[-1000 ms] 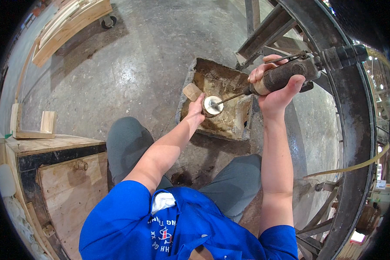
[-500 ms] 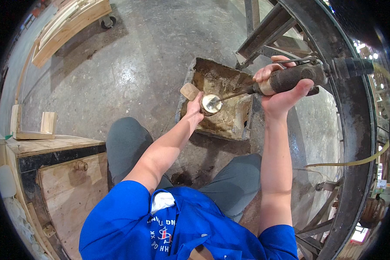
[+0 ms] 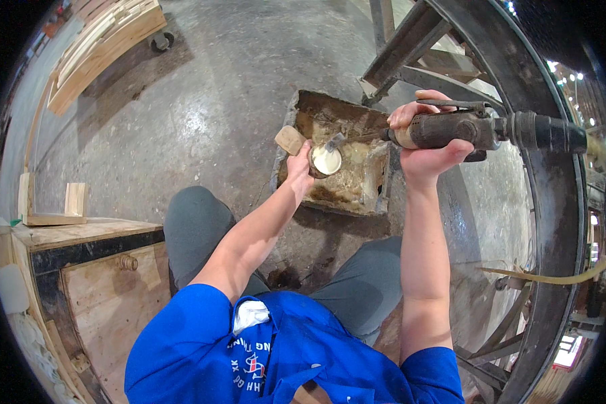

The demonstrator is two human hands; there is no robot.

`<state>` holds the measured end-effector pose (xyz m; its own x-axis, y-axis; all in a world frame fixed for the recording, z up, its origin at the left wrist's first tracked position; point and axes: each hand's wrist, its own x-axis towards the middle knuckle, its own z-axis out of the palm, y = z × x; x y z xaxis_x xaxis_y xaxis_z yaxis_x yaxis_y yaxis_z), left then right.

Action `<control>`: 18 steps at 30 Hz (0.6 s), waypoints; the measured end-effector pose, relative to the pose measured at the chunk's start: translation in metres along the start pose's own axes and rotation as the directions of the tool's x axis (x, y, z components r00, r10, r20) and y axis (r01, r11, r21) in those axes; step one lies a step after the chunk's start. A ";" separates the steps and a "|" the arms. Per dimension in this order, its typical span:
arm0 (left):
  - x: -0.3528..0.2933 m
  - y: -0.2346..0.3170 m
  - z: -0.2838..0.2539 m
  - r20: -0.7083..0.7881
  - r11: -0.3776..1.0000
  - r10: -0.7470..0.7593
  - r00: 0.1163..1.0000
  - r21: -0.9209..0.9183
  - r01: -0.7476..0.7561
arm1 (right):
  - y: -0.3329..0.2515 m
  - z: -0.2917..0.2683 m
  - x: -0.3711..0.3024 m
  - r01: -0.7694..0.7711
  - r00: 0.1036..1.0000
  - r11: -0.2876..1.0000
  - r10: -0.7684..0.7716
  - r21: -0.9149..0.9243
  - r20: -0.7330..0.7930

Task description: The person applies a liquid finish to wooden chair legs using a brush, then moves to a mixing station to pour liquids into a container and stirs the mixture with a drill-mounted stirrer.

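Note:
My left hand (image 3: 299, 161) is closed round a small round cup (image 3: 326, 161) of white liquid, held over a crusted, box-like tray. A light wooden block (image 3: 290, 140) sticks out beside the left fingers; whether it is joined to the cup I cannot tell. My right hand (image 3: 424, 145) grips a dark air-powered tool (image 3: 451, 129), fingers over its lever and thumb underneath. From the tool's front a thin rod, smeared by motion, runs left to a grey paddle tip (image 3: 334, 141), which sits at the cup's far right rim.
The brown-stained tray (image 3: 360, 195) stands on the concrete floor between my knees. A dark steel frame (image 3: 559, 202) rises close on the right, with a yellowish hose (image 3: 552, 276) beside it. At left are a wooden cabinet (image 3: 114, 276) and, farther off, a wheeled wooden rack (image 3: 108, 57).
The paddle tip has come up out of the white liquid to the cup's far rim. My right hand and the tool have shifted slightly left; the left hand still holds the cup.

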<state>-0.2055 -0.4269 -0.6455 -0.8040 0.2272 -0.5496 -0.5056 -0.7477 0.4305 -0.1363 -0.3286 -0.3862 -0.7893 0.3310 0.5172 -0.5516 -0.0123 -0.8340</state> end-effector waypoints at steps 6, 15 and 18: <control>-0.006 0.001 0.009 0.018 0.999 -0.042 0.999 -0.005 0.043 | 0.002 -0.004 -0.001 0.105 0.994 0.988 -0.107 -0.110 -0.019; 0.006 0.045 0.005 -0.093 0.975 0.101 0.991 -0.188 -0.117 | 0.044 -0.043 0.002 0.148 0.977 0.988 -0.154 -0.054 -0.149; 0.001 0.089 0.016 0.041 0.942 0.186 0.982 -0.293 -0.166 | 0.072 -0.062 0.002 0.188 0.929 0.974 -0.219 -0.128 -0.299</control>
<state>-0.2561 -0.4836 -0.5965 -0.8961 0.1098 -0.4300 -0.2511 -0.9244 0.2871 -0.1613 -0.2702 -0.4570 -0.5318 0.5925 0.6051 -0.6512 0.1706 -0.7395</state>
